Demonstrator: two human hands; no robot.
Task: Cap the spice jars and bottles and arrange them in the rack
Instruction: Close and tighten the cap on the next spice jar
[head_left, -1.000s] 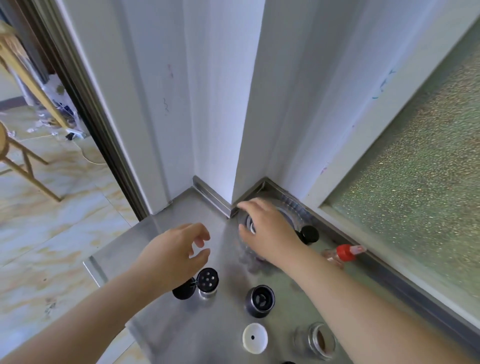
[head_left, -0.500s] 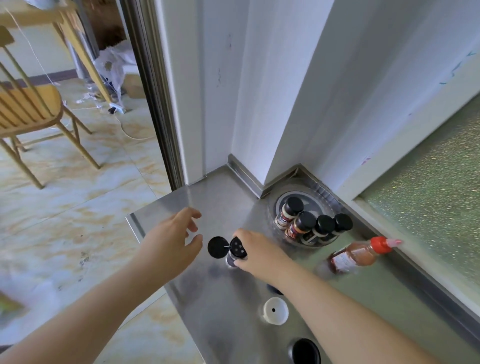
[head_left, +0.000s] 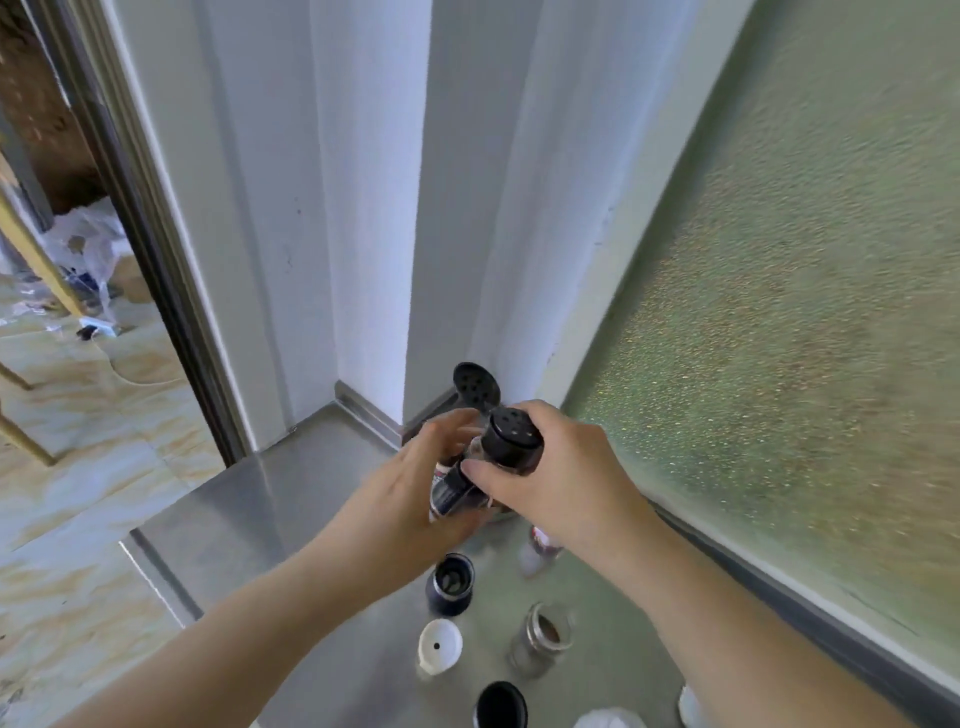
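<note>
Both hands, the left hand (head_left: 415, 483) and right hand (head_left: 566, 478), are gripping the tilted spice jar (head_left: 457, 486), whose flip lid (head_left: 475, 383) is standing open and risking a spill.

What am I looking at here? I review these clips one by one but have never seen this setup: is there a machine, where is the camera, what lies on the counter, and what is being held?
There is no machine. A person wears a wide-angle camera on the head, looking forward and down at their own two bare hands.

Both hands hold one spice jar in the air. The left hand grips its body. The right hand has its fingers round the black shaker top, whose flip lid stands open.

Below, on the steel counter, stand a dark open jar, a white cap, an open glass jar and a black cap. The picture is motion-blurred, so labels cannot be read. The rack is not visible.
</note>
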